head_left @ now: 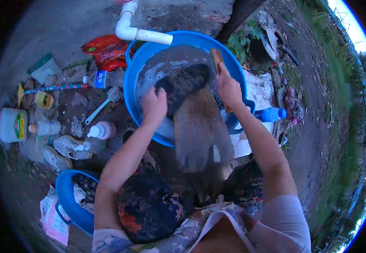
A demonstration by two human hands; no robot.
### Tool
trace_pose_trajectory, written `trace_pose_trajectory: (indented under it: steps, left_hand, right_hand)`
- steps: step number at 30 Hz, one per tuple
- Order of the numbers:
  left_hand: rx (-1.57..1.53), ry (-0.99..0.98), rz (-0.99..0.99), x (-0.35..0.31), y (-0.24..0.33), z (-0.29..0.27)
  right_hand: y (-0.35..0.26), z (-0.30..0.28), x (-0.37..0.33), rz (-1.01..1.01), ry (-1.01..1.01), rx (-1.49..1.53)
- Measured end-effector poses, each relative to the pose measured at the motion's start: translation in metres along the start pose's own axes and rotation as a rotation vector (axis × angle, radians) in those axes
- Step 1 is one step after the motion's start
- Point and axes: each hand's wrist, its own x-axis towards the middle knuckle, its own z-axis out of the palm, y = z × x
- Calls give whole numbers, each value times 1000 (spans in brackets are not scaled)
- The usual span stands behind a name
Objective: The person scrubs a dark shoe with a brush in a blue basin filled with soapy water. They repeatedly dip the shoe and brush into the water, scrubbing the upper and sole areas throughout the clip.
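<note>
A round blue basin (238,80) of greyish, sudsy water stands in front of me. My left hand (155,103) is closed on the near left end of a long, dark, wet item (185,84); whether it is cloth or a shoe I cannot tell. That item lies over the top of a worn wooden board (199,122), which slopes from the basin toward my knees. My right hand (229,86) grips a flat wooden bar (216,58) at the basin's right side. Its underside is hidden.
A white pipe (151,36) juts over the basin's far rim. On the left are a long-handled brush (99,110), a plastic bottle (96,79), light shoes (70,146), a white jug (13,125) and a smaller blue tub (74,202). A blue bottle (270,114) lies right.
</note>
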Motion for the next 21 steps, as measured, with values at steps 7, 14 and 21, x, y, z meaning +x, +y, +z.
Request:
trace_pose_trajectory:
  steps: [7,14,21]
  left_hand:
    - [478,100,316,35,-45,-14]
    - [791,-285,119,34,-48,0]
    - [296,-184,66,28,-6,-26]
  right_hand:
    - [-31,37,-10,-18,-168,-89]
    - [-32,38,-10,-20,-223,-183]
    - [-18,28,-7,143,-138,172]
